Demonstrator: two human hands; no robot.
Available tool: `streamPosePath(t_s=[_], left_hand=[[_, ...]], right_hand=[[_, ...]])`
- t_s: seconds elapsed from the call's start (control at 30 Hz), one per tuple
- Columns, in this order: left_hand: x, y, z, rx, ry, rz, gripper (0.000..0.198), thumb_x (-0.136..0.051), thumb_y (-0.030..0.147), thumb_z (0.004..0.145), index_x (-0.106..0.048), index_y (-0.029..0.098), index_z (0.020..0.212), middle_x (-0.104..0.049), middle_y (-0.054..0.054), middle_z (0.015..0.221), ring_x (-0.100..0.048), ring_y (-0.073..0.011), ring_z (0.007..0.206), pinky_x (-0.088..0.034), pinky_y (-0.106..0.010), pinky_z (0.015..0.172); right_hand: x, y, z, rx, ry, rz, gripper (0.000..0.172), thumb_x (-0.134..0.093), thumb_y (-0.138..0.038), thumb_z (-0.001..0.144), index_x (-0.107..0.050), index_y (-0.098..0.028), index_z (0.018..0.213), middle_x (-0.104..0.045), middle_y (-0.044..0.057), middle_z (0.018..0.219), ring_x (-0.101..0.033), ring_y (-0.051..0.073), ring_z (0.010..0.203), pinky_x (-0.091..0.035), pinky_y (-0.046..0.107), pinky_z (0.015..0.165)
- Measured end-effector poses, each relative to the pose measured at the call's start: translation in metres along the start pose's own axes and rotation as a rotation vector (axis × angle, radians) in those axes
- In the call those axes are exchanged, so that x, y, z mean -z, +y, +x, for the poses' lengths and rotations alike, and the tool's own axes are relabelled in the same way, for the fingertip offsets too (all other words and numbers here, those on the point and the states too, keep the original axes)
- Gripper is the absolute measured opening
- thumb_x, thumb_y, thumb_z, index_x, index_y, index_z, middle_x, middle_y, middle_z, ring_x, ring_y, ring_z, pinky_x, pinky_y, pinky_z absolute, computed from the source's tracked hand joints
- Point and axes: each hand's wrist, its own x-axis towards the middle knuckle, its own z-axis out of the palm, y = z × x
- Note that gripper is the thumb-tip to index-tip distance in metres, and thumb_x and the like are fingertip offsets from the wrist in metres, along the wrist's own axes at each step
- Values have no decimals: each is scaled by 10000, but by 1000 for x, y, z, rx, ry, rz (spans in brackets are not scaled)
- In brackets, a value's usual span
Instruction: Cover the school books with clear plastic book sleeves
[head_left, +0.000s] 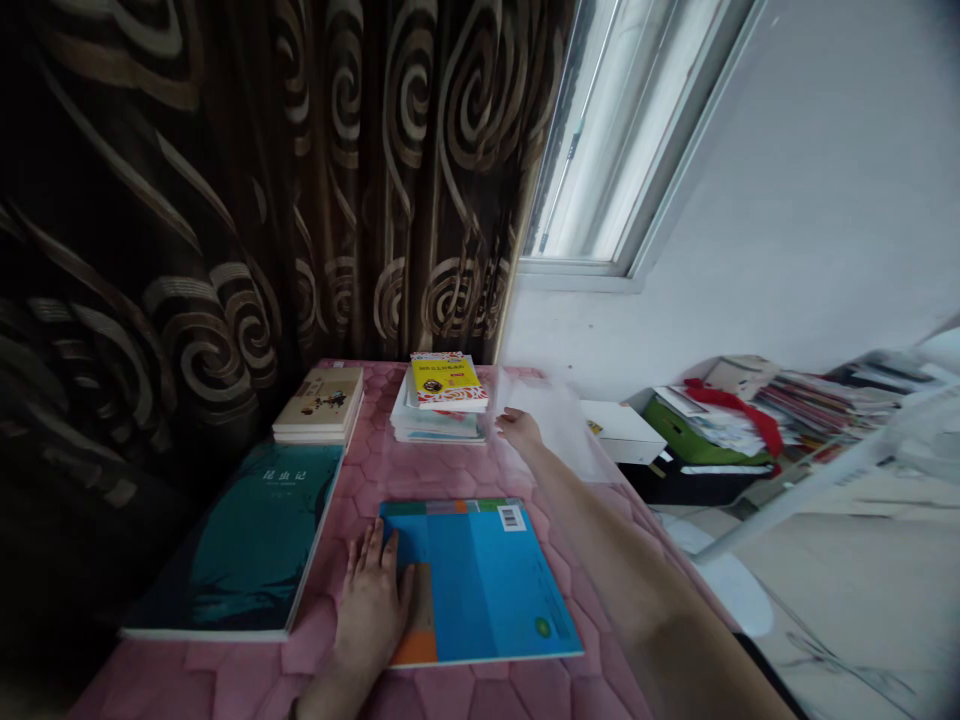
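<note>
Bare right forearm (622, 560) reaches away from the camera, its right hand (520, 430) touching a clear plastic sheet (551, 425) just beside a stack of books (442, 400); whether those fingers (504, 418) grip the sheet cannot be told. Left hand (367, 610) lies flat on a pink quilted cover (360, 480), fingers (379, 550) spread apart, their tips over the left edge of a blue paperback (480, 585). A teal book (240, 540) lies just left of that hand.

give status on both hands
Left hand flat at blue book's edge. Right hand at clear plastic sheet, beside book stack. Teal book left of left hand.
</note>
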Motion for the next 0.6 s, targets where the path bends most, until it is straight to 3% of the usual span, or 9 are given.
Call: streamPosePath(t_s=[0.1, 0.17, 0.23, 0.33, 0.43, 0.6], left_hand=[[3, 0, 2, 12, -48, 11, 421, -427, 279, 920, -595, 120, 1271, -523, -188, 1414, -517, -304, 1288, -383, -524, 1092], [4, 0, 2, 6, -62, 15, 429, -431, 289, 919, -591, 124, 1280, -520, -190, 1416, -517, -302, 1289, -376, -527, 1096], [5, 0, 3, -3, -62, 16, 437, -424, 301, 925, -583, 124, 1293, -512, -196, 1422, -507, -298, 1299, -358, -530, 1107], [6, 1, 3, -5, -49, 12, 436, -407, 297, 933, -583, 124, 1292, -507, -201, 1424, -510, -298, 1296, -342, -540, 1113], [8, 1, 4, -7, -51, -2, 433, -405, 305, 935, -588, 129, 1287, -518, -196, 1416, -511, -303, 1294, -352, -538, 1107], [8, 2, 5, -2, -78, -14, 450, -407, 306, 940, -568, 112, 1312, -497, -209, 1430, -486, -307, 1316, -336, -541, 1117]], right_hand=[[16, -1, -25, 43, -31, 5, 384, -621, -269, 863, -594, -120, 1215, -673, 127, 1174, -690, 174, 858, -579, 315, 733], [30, -1, -53, 105, -87, 9, 327, -632, -246, 826, -657, -147, 1137, -701, 92, 1151, -690, 185, 929, -570, 303, 791], [44, 0, -89, 183, -175, -6, 221, -656, -257, 795, -723, -187, 994, -744, 49, 1037, -690, 197, 952, -552, 317, 864], [63, 8, -152, 420, -377, -180, 321, -545, -397, 888, -705, -228, 1109, -739, 61, 1074, -687, 225, 988, -541, 379, 906], [75, 20, -206, 552, -480, -349, 401, -539, -429, 896, -647, -263, 1244, -627, 75, 1311, -568, 256, 1219, -454, 422, 1040], [80, 48, -252, 525, -567, -567, 548, -612, -508, 838, -564, -313, 1348, -480, 66, 1468, -338, 334, 1404, -357, 541, 1109]])
